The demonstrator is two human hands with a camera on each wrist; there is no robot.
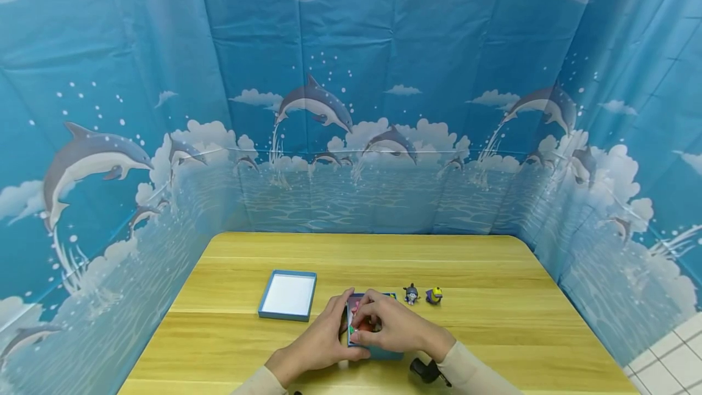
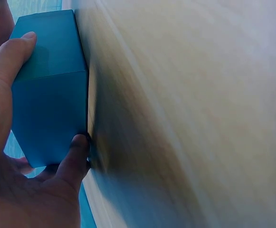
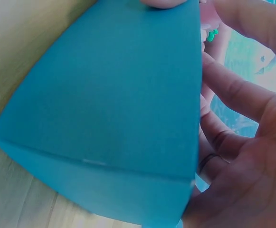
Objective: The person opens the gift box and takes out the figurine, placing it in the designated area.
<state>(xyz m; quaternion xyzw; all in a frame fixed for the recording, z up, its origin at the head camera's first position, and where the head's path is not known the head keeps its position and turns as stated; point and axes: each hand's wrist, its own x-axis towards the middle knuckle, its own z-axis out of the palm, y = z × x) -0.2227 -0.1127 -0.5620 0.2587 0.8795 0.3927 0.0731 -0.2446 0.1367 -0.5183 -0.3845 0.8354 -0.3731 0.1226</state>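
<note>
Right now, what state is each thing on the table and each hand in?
Blue box: lidless, tilted up on the table, held by both hands, coloured contents showing.
Lid: off, lying hollow side up to the left of the box, untouched.
Two small figures: upright, side by side, apart from the box.
Left hand: gripping the box's left side.
Right hand: fingers curled over the box's top edge.
Table: bearing all of these.
</note>
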